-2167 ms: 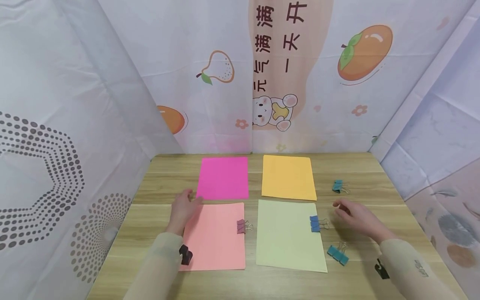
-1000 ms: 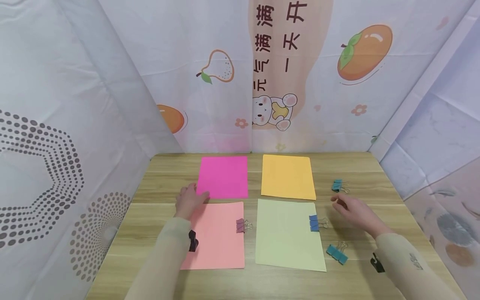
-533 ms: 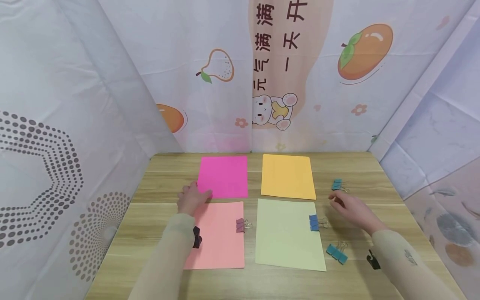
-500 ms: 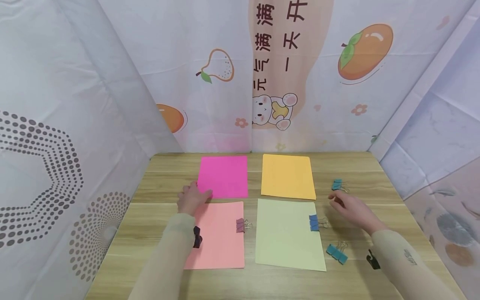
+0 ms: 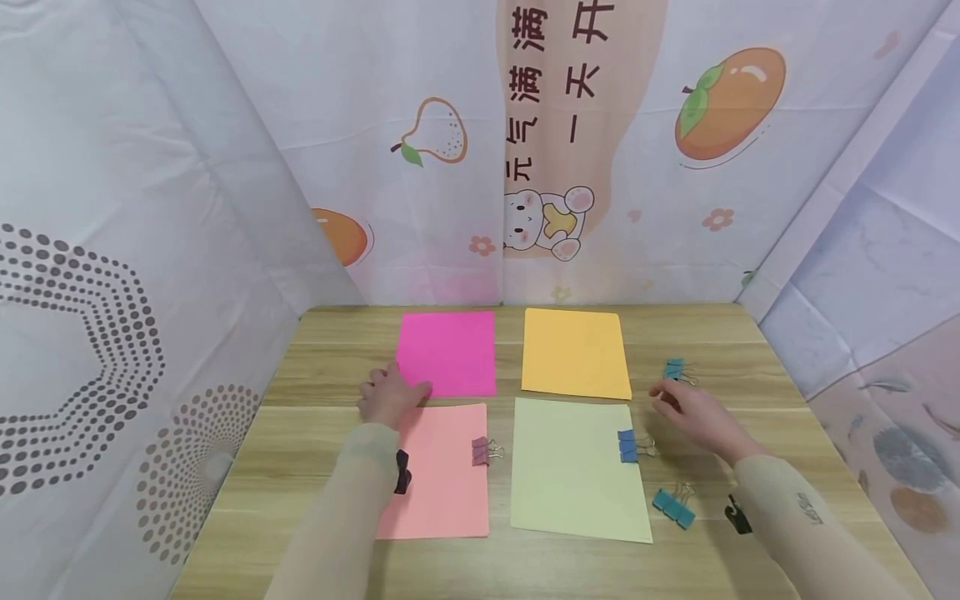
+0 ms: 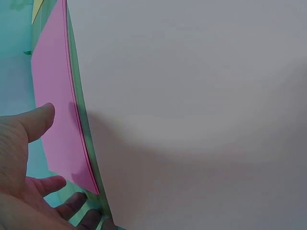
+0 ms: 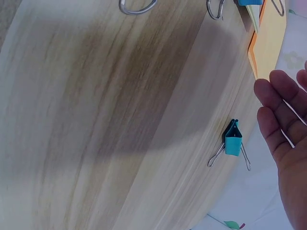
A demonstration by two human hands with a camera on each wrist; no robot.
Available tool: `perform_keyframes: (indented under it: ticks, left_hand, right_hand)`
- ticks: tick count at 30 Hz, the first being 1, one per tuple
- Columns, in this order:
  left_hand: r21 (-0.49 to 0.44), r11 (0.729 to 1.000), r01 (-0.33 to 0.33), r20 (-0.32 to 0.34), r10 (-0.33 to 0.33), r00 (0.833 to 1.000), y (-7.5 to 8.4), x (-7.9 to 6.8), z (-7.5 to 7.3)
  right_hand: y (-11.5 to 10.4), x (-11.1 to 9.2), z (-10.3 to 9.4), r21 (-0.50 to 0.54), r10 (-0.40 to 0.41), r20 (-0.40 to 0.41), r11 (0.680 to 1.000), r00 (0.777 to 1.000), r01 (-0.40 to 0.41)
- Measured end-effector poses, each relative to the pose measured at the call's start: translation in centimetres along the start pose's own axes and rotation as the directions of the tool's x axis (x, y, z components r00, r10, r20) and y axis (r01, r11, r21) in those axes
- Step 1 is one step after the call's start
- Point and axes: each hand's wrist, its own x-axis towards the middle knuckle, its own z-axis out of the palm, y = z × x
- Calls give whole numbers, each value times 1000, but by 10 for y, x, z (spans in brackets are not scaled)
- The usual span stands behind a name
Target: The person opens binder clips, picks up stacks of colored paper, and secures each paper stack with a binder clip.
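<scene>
My left hand (image 5: 388, 395) is at the near left corner of a magenta paper stack (image 5: 450, 350). Its fingers are spread, and in the left wrist view the thumb reaches over that stack (image 6: 57, 96) without a visible pinch; actual contact cannot be told. To the right, my right hand (image 5: 697, 418) hovers with loosely bent fingers and holds nothing. Just beyond it lies a teal binder clip (image 5: 674, 367), which the right wrist view shows apart from the fingers (image 7: 273, 129). An orange paper stack (image 5: 576, 354) lies between the hands, farther back.
A salmon paper stack (image 5: 442, 500) wears a mauve binder clip (image 5: 480, 451) on its right edge. Beside it, a pale green stack (image 5: 577, 479) carries a blue binder clip (image 5: 627, 446). Another teal binder clip (image 5: 674, 508) lies at front right. Printed curtains (image 5: 450, 233) surround the wooden table (image 5: 510, 575).
My left hand has moved forward and right, to the magenta stack's corner. The right hand has shifted slightly left and forward. Papers and clips stay where they were.
</scene>
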Motion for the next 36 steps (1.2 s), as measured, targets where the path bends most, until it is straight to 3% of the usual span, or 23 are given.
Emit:
perform_keyframes:
  ticks: [9,25,36]
  left_hand:
    - [24,999,27,3,-27,1000,4,6,6]
    - [53,999,10,-10,-9,1000,6,8,13]
    - [118,993,-3,-42,8,999,12,1,15]
  right_hand:
    - [-1,3,1,-16,16,-5,1000,1000,-16]
    - [-6,9,3,-1,8,27,1000,1000,-8]
    - [-11,14,3,11,-2,42,1000,999,2]
